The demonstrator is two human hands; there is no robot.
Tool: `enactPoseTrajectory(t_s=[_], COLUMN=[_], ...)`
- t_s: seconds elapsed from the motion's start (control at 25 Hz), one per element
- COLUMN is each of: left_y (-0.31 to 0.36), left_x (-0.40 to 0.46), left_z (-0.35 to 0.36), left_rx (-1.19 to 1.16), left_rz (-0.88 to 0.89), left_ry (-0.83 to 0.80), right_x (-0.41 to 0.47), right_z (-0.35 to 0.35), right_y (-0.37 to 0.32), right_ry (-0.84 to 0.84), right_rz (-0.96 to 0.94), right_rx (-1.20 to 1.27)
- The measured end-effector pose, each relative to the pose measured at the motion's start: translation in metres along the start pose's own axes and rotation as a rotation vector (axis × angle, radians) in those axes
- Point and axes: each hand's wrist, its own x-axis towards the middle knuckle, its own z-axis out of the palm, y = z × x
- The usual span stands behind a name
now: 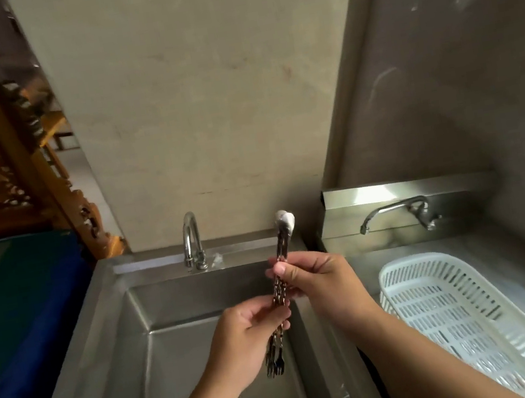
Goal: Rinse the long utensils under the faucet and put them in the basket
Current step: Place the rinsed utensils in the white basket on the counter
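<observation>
Nothing readable is showing here: no text, label, brand or number on anything in view.

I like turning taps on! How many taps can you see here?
2. One curved faucet stands at the back edge of the sink, left of the raised utensils. A second tap juts from the wall on the right, above the white basket.

- The long utensils (280,295), a thin bundle of dark patterned handles with small fork tines at the low end and pale tips at the top, are standing nearly upright above the sink basin.
- The faucet (192,242), a curved chrome spout, is standing behind the basin, left of the bundle.
- The basket (454,316), white slotted plastic, is lying to the right.
</observation>
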Motion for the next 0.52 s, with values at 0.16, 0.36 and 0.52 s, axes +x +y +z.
enactPoseTrajectory(t_s=[0.16, 0.36, 0.52], left_y=[0.002, -0.003, -0.002], left_x=[-0.02, -0.042, -0.058], left_z=[0.004, 0.015, 0.038], left_rx=[-0.093, -0.053, -0.061], left_rz=[-0.058, -0.104, -0.109], left_ry=[-0.127, -0.247, -0.334], right_x=[-0.04, -0.094, -0.119], right_z=[0.002, -0.003, -0.015], right_y=[0.001, 0.014, 0.023], right_ry=[0.123, 0.189, 0.279], right_rz=[0.045, 0.119, 0.154], right_rx=[-0.104, -0.175, -0.118])
